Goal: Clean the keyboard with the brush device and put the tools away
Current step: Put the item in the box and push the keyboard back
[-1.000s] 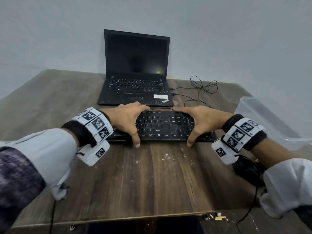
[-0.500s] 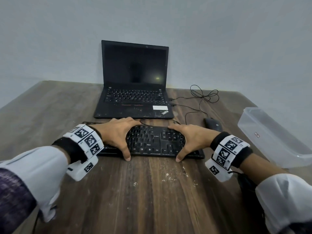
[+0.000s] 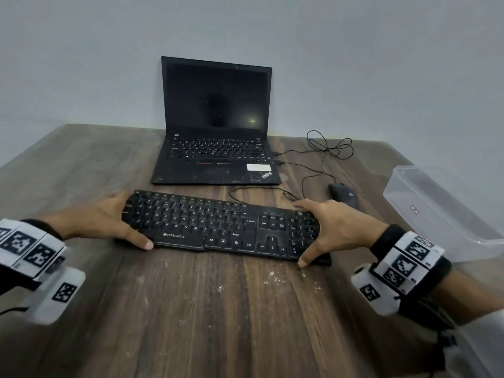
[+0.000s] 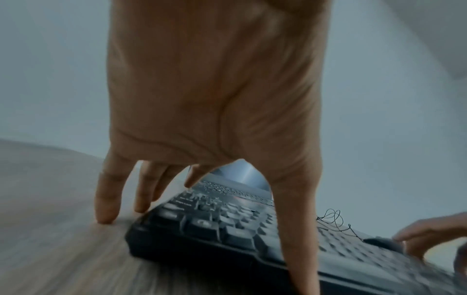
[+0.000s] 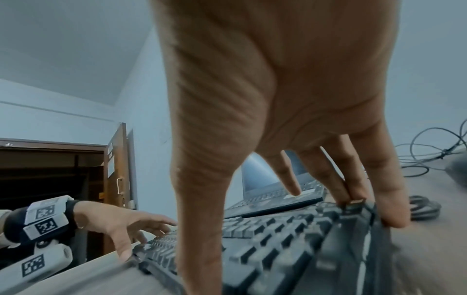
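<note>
Left hand [image 3: 102, 223] grips the keyboard's [image 3: 218, 225] left end, right hand [image 3: 331, 227] its right end, thumbs on the near edge, fingers spread behind.

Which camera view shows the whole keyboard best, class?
The head view: the keyboard lies whole, end to end, between the left hand and right hand. The left wrist view shows only its blurred left end, the right wrist view its right end.

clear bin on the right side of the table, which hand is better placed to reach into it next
Right, probably. The clear bin sits at the table's right edge, just beyond the right hand, which grips the keyboard at its right end. The left hand holds the far left end and would have to cross over.
</note>
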`<control>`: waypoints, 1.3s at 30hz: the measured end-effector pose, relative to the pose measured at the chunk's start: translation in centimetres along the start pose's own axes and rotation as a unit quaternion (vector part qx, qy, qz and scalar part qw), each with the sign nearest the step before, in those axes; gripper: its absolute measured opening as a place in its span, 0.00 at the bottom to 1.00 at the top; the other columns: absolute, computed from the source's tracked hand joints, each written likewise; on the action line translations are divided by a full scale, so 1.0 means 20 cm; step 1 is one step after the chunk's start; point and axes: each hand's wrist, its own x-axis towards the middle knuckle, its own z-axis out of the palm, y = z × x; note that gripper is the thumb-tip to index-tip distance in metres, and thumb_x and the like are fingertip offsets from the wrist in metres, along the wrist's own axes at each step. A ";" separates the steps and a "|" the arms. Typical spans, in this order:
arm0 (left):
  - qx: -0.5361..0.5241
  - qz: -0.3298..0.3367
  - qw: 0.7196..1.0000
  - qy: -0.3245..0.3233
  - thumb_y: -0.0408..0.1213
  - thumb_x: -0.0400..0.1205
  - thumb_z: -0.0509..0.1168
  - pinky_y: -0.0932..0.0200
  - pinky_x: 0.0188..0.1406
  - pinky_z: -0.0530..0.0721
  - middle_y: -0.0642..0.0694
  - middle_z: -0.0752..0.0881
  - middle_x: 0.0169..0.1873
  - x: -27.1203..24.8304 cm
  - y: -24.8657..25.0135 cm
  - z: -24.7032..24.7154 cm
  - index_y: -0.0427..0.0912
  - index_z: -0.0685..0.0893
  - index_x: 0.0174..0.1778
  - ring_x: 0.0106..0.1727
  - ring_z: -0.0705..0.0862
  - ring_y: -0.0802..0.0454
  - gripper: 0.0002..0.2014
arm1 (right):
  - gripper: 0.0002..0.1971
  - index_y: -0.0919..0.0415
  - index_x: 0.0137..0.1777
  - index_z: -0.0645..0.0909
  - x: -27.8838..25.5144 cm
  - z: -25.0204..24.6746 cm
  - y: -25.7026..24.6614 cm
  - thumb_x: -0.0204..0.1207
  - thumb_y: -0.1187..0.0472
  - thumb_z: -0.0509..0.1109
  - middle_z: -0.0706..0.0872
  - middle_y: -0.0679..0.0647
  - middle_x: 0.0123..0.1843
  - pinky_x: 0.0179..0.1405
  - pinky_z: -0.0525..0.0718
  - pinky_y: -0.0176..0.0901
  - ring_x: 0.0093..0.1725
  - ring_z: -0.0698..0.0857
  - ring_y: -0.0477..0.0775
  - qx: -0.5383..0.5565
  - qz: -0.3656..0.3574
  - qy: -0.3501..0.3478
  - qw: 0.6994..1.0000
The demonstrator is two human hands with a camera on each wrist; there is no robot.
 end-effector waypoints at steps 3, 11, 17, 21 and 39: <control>-0.003 0.003 1.000 0.000 0.59 0.46 0.88 0.63 0.59 0.77 0.59 0.80 0.57 -0.02 -0.01 0.02 0.57 0.68 0.69 0.59 0.81 0.56 0.56 | 0.67 0.45 0.89 0.60 0.01 0.02 0.00 0.51 0.33 0.92 0.85 0.47 0.72 0.73 0.85 0.48 0.67 0.86 0.51 0.004 0.012 -0.019 1.000; -0.041 -0.018 0.997 0.067 0.63 0.44 0.87 0.57 0.54 0.81 0.58 0.87 0.54 0.06 0.00 0.08 0.55 0.78 0.69 0.54 0.84 0.59 0.55 | 0.54 0.49 0.84 0.68 0.22 -0.07 0.12 0.60 0.40 0.90 0.86 0.52 0.68 0.71 0.84 0.50 0.66 0.86 0.55 0.003 0.041 0.017 0.999; -0.069 -0.023 0.992 0.099 0.53 0.50 0.91 0.53 0.59 0.80 0.53 0.86 0.60 0.17 0.06 0.09 0.53 0.74 0.75 0.61 0.83 0.51 0.55 | 0.55 0.47 0.83 0.71 0.35 -0.16 0.21 0.55 0.45 0.94 0.87 0.51 0.68 0.70 0.83 0.49 0.66 0.86 0.56 0.027 0.073 0.026 0.997; -0.047 -0.032 0.995 0.087 0.58 0.46 0.89 0.52 0.60 0.81 0.54 0.85 0.60 0.18 0.06 0.07 0.54 0.72 0.76 0.60 0.84 0.52 0.60 | 0.59 0.49 0.86 0.68 0.38 -0.16 0.22 0.55 0.46 0.95 0.86 0.54 0.72 0.75 0.82 0.56 0.70 0.85 0.58 0.025 0.082 0.021 0.996; 0.042 0.012 0.989 0.140 0.64 0.70 0.78 0.49 0.77 0.72 0.48 0.66 0.81 -0.26 0.32 0.29 0.49 0.64 0.87 0.80 0.69 0.47 0.52 | 0.34 0.38 0.77 0.80 -0.42 -0.15 0.12 0.72 0.32 0.80 0.88 0.38 0.66 0.68 0.87 0.44 0.64 0.88 0.38 0.033 -0.004 0.121 0.992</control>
